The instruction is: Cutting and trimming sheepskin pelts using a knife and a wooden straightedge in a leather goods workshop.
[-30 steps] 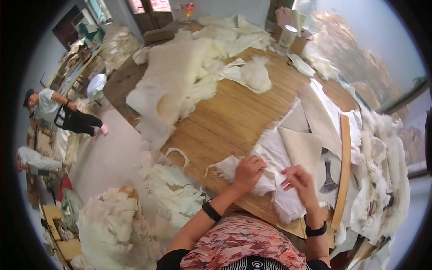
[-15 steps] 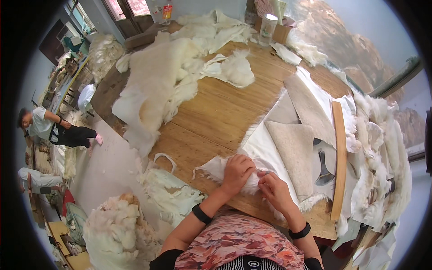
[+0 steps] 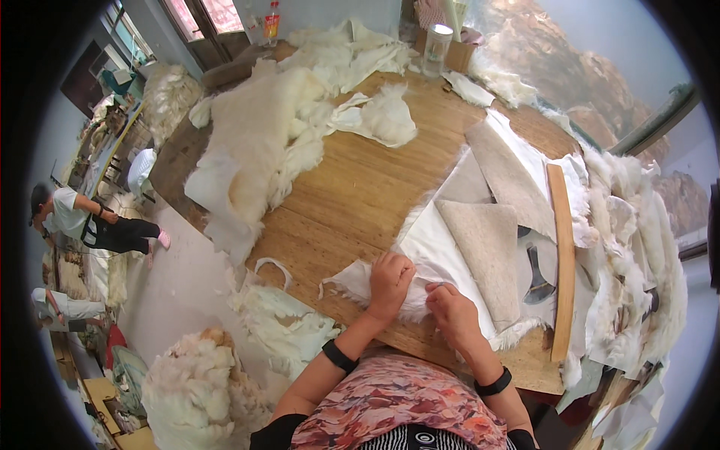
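Observation:
A white fur pelt lies at the near edge of the wooden table, its pale skin side partly turned up. My left hand is closed on its edge, with the fingers curled over the fold. Just to the right, my right hand is pinched against the same fur. Whatever sits between its fingertips is too small to make out. Beyond the hands stretches a larger white skin with a fur fringe. Grey-beige felt-like pieces lie folded on it.
A curved wooden strip and a dark-handled tool lie on the right. Fur pelts cover the table's left side, and more hang over its right edge. A fur heap stands lower left. A glass jar stands far back. Another person stands left.
My left hand has shifted slightly left and turned more upright on the pelt. My right hand has barely moved. The whole view has shifted a little.

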The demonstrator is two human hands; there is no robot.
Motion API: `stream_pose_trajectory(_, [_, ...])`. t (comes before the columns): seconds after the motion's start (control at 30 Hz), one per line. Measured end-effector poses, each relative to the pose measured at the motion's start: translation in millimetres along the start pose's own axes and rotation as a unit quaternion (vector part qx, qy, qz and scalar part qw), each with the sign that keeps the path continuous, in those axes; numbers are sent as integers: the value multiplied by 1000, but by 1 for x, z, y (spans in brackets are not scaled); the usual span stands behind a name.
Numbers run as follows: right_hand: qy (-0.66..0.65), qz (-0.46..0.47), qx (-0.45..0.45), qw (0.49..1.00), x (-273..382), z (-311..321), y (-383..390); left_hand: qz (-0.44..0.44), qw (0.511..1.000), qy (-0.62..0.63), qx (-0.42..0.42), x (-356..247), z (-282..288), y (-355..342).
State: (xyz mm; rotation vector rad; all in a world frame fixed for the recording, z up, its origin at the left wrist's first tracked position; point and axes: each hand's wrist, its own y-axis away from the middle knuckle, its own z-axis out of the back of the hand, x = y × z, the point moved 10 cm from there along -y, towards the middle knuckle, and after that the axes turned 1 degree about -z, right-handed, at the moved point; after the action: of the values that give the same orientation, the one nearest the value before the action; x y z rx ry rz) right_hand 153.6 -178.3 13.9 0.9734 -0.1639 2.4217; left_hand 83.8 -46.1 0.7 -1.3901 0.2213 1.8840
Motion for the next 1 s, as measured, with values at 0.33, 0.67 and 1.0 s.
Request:
stream_pose_trajectory(0.33, [-194,-38,-5,980,9,15,5,-71,990,-119,-9,-26,56,4])
stream_pose_trajectory(0.67, [-222,-107,-9,969,-19,-10,0,-170,930,-319,65,-28,13,17])
stream_pose_trajectory(1.0, [-179,-40,-104,978,-31,-3,22,-129,902,-411,-39,-22,95,9])
